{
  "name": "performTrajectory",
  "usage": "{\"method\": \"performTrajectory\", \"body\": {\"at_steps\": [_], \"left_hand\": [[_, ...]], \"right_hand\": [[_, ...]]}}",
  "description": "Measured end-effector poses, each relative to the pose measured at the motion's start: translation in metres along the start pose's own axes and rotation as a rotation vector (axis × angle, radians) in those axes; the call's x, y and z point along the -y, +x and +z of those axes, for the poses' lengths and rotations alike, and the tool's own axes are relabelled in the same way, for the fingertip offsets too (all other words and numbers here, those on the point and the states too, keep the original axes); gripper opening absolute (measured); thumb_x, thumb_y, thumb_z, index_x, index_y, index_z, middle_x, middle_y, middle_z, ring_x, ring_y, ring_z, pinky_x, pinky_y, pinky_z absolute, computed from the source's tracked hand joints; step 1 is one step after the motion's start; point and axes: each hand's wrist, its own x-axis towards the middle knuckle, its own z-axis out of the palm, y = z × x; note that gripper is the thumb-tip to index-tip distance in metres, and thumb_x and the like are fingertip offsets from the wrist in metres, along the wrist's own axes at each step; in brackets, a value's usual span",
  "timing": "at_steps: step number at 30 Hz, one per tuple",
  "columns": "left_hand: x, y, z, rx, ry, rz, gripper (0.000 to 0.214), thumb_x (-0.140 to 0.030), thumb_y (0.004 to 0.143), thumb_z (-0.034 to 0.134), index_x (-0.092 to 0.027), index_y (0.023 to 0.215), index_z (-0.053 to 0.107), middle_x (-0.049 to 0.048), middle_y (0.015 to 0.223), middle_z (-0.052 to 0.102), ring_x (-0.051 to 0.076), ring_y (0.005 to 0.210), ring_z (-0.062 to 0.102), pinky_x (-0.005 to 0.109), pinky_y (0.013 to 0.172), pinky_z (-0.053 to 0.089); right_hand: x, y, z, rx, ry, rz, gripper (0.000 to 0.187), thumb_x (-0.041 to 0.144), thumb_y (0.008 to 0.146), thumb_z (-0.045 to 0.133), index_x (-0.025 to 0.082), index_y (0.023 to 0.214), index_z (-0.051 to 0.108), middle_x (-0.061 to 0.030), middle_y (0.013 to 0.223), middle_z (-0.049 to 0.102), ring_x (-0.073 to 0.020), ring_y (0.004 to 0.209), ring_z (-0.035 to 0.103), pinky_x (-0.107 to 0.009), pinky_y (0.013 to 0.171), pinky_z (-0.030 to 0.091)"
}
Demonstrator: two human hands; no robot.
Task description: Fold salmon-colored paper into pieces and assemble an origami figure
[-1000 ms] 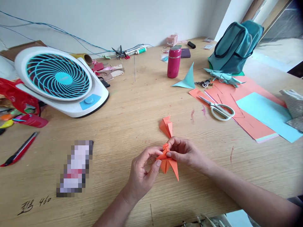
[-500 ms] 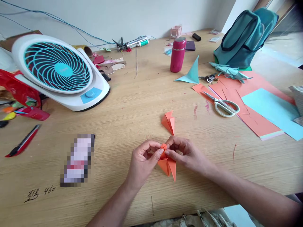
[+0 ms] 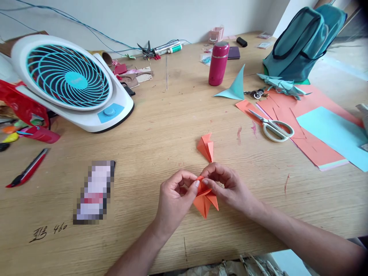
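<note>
A folded orange paper piece is pinched between both my hands just above the wooden table. My left hand grips its upper left part with thumb and forefinger. My right hand pinches the top from the right, fingers curled. The paper's pointed flaps hang below my fingers. A second small folded orange piece lies on the table just beyond my hands.
A white and teal fan stands at the left, a red utility knife near the left edge. Scissors lie on orange and blue paper sheets at the right. A pink bottle, a teal paper cone and a teal backpack stand behind.
The orange piece has been turned and refolded between my fingers; its long lower point now looks shorter and wider. The view has shifted slightly.
</note>
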Motion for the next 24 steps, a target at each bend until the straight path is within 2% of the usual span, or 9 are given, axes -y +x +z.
{"method": "performTrajectory", "body": {"at_steps": [4, 11, 16, 21, 24], "left_hand": [[0.0, -0.0015, 0.0008, 0.011, -0.005, 0.029, 0.004, -0.017, 0.088, 0.064, -0.019, 0.087, 0.067, -0.001, 0.078, 0.069, 0.009, 0.067, 0.063, 0.016, 0.059, 0.049], [0.0018, -0.0028, 0.0017, 0.001, 0.005, 0.055, 0.008, -0.013, 0.088, 0.061, -0.019, 0.083, 0.063, -0.0028, 0.075, 0.063, 0.008, 0.065, 0.057, 0.014, 0.057, 0.047], [0.0009, -0.0037, 0.0012, 0.019, 0.025, 0.09, 0.01, -0.011, 0.087, 0.059, -0.02, 0.084, 0.063, -0.0035, 0.075, 0.062, 0.007, 0.063, 0.056, 0.014, 0.055, 0.045], [0.0003, -0.0035, 0.0015, 0.018, 0.047, 0.112, 0.011, -0.01, 0.087, 0.059, -0.02, 0.083, 0.062, -0.0037, 0.074, 0.061, 0.007, 0.062, 0.055, 0.013, 0.054, 0.044], [-0.0005, -0.0036, 0.0022, 0.021, 0.055, 0.121, 0.012, -0.009, 0.087, 0.058, -0.02, 0.083, 0.062, -0.0034, 0.075, 0.062, 0.007, 0.063, 0.055, 0.012, 0.054, 0.044]], "right_hand": [[0.001, -0.0009, 0.001, 0.005, 0.009, -0.007, 0.017, 0.034, 0.096, 0.063, 0.018, 0.091, 0.064, -0.0007, 0.075, 0.063, -0.0126, 0.067, 0.056, -0.026, 0.06, 0.043], [-0.0008, -0.0027, 0.0023, 0.004, 0.022, -0.006, 0.014, 0.031, 0.095, 0.065, 0.019, 0.09, 0.064, -0.0007, 0.077, 0.064, -0.0127, 0.07, 0.058, -0.026, 0.063, 0.046], [-0.0021, -0.0024, 0.0012, 0.053, 0.112, 0.011, 0.012, 0.031, 0.095, 0.066, 0.02, 0.09, 0.064, -0.0002, 0.08, 0.062, -0.0127, 0.072, 0.059, -0.027, 0.066, 0.048], [-0.0042, -0.0011, 0.0, 0.044, 0.105, -0.019, 0.011, 0.028, 0.094, 0.067, 0.019, 0.088, 0.065, 0.0004, 0.08, 0.061, -0.011, 0.071, 0.055, -0.024, 0.065, 0.046], [-0.0048, -0.0008, 0.0013, 0.05, 0.205, 0.052, 0.014, 0.032, 0.093, 0.069, 0.019, 0.089, 0.065, 0.0005, 0.08, 0.061, -0.0108, 0.071, 0.056, -0.024, 0.065, 0.047]]}}
